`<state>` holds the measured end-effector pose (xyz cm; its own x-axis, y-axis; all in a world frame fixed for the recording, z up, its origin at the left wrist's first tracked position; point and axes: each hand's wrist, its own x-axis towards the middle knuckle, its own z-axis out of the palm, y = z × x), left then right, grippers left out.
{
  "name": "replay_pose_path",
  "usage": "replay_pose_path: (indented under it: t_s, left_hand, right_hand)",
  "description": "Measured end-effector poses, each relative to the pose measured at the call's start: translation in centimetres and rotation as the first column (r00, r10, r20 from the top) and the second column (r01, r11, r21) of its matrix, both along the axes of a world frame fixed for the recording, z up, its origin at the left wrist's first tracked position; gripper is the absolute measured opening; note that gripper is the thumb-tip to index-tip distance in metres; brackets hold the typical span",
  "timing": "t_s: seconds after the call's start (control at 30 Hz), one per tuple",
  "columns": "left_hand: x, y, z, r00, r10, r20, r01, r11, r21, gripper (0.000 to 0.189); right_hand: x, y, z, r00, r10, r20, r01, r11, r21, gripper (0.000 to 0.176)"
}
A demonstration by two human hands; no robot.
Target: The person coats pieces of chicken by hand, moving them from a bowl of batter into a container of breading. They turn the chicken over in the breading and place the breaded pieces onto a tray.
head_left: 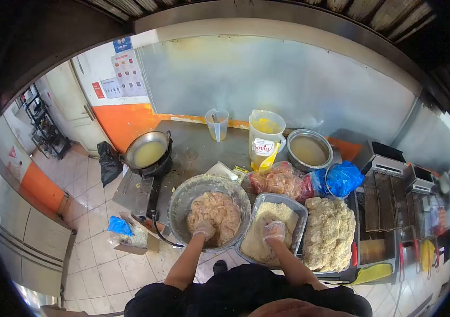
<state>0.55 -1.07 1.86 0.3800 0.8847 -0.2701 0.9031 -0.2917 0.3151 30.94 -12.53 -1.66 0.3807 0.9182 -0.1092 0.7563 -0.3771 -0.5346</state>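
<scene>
My left hand, in a clear glove, touches the pale raw meat pieces that fill a large round metal bowl. Its fingertips are partly sunk among the wet pieces, so their grip cannot be made out. My right hand, also gloved, lies on pale breading crumbs inside a grey rectangular tub. Its fingers look spread over the crumbs, with nothing visible in them. Right of the tub is a big heap of breaded pieces.
Behind the tub lie bagged meat and a blue bag. Further back stand a pot of liquid, a large jug and a smaller jug. A wok is at left; fryers are at right.
</scene>
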Motion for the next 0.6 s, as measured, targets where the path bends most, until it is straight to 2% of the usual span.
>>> replay_pose_path:
  t_s: [0.07,0.1,0.17,0.2,0.27,0.3,0.37,0.4,0.43,0.47,0.5,0.57,0.6]
  left_hand:
    - [0.0,0.6,-0.9,0.997,-0.024,-0.073,0.014,0.991,-0.131,0.042]
    - [0.0,0.4,-0.5,0.997,-0.024,-0.073,0.014,0.991,-0.131,0.042]
    - [0.1,-0.1,0.5,1.000,-0.004,0.004,0.004,1.000,-0.024,0.033]
    - [0.0,0.0,0.3,1.000,-0.004,0.004,0.004,1.000,-0.025,0.033]
    - [0.0,0.1,-0.1,0.990,-0.110,-0.088,0.114,0.992,0.043,0.033]
    - [0.0,0.1,-0.1,0.990,-0.110,-0.088,0.114,0.993,0.043,0.033]
    - [0.1,0.0,0.1,1.000,-0.018,-0.012,0.018,1.000,-0.018,0.034]
    - [0.2,-0.2,0.8,1.000,-0.018,-0.012,0.018,1.000,-0.018,0.034]
    - [0.4,-0.6,1.9,0.999,-0.027,-0.042,0.027,1.000,0.011,0.035]
    - [0.6,-0.7,2.4,0.997,-0.035,-0.072,0.038,0.999,0.039,0.036]
    - [0.5,-0.5,1.9,0.997,-0.035,-0.072,0.038,0.999,0.038,0.036]
    - [0.2,0.2,0.3,0.996,0.065,0.065,-0.053,0.983,-0.176,0.037]
    - [0.2,-0.1,1.1,0.996,0.065,0.065,-0.053,0.983,-0.176,0.037]
  right_hand:
    - [-0.1,0.9,0.1,0.989,0.070,0.131,-0.046,0.982,-0.181,0.032]
    - [0.1,0.9,-0.5,0.989,0.071,0.131,-0.046,0.982,-0.182,0.032]
    - [0.8,1.2,-2.8,0.983,0.105,0.150,-0.089,0.990,-0.105,0.032]
    - [1.1,1.0,-4.3,0.983,0.104,0.150,-0.089,0.990,-0.105,0.032]
    - [1.6,0.6,-6.8,0.961,0.104,0.256,-0.163,0.961,0.222,0.024]
    - [1.4,0.6,-5.6,0.961,0.104,0.257,-0.163,0.961,0.222,0.024]
    - [0.0,0.4,0.6,0.972,0.151,0.182,-0.113,0.973,-0.203,0.034]
    - [0.6,0.7,-1.6,0.972,0.151,0.183,-0.113,0.973,-0.203,0.034]
    - [2.0,1.3,-7.1,0.994,0.091,-0.067,-0.093,0.995,-0.037,0.034]
    - [2.9,1.7,-11.3,0.945,0.066,-0.320,-0.029,0.993,0.119,0.034]
    - [3.3,1.7,-13.6,0.945,0.065,-0.320,-0.029,0.993,0.118,0.034]
    - [3.6,1.7,-16.2,0.819,0.146,-0.555,0.117,0.904,0.410,0.033]
    - [3.6,1.7,-16.2,0.818,0.145,-0.556,0.117,0.905,0.410,0.033]
